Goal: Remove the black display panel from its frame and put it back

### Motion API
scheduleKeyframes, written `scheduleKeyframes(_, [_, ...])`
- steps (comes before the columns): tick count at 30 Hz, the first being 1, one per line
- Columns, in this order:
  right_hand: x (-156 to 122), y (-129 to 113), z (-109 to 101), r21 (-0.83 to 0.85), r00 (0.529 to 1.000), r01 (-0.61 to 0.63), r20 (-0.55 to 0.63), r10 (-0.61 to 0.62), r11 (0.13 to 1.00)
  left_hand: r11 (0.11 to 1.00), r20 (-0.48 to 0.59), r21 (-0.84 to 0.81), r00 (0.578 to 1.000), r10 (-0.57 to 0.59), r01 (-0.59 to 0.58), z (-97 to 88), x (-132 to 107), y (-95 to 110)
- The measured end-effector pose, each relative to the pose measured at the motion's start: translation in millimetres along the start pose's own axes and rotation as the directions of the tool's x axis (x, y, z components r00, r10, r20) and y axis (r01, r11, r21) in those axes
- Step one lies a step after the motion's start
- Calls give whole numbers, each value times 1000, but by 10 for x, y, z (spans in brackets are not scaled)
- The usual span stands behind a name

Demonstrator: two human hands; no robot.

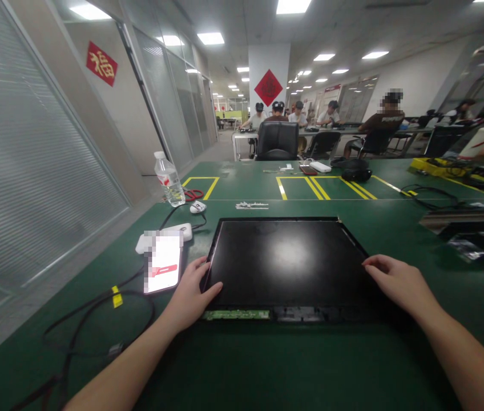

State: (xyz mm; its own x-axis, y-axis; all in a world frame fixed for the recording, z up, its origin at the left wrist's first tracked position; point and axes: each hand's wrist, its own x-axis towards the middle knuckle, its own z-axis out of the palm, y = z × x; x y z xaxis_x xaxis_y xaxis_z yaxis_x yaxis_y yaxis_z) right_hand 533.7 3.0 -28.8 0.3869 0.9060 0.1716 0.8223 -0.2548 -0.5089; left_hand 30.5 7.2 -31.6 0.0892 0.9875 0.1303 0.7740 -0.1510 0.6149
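Note:
A flat black display panel [287,262] lies face up on the green table [242,365], with a strip of green circuit board [236,314] showing along its near edge. My left hand [190,297] grips the panel's left near corner, thumb on top and fingers curled around the edge. My right hand [398,282] rests on the panel's right edge, fingers bent over it.
A phone [163,262] and a white power bank [165,235] lie left of the panel, with black cables [96,308] trailing off. A water bottle [169,180], red scissors [193,194] and a mouse [198,206] stand further back. Several people sit at far tables behind a black chair [277,140].

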Motion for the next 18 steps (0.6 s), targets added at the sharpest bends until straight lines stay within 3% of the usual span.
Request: scheduleKeyframes(18, [-12, -14, -7, 7, 1000, 14, 9, -14, 1000, 1000, 24, 2, 999, -26, 26, 18, -2, -5])
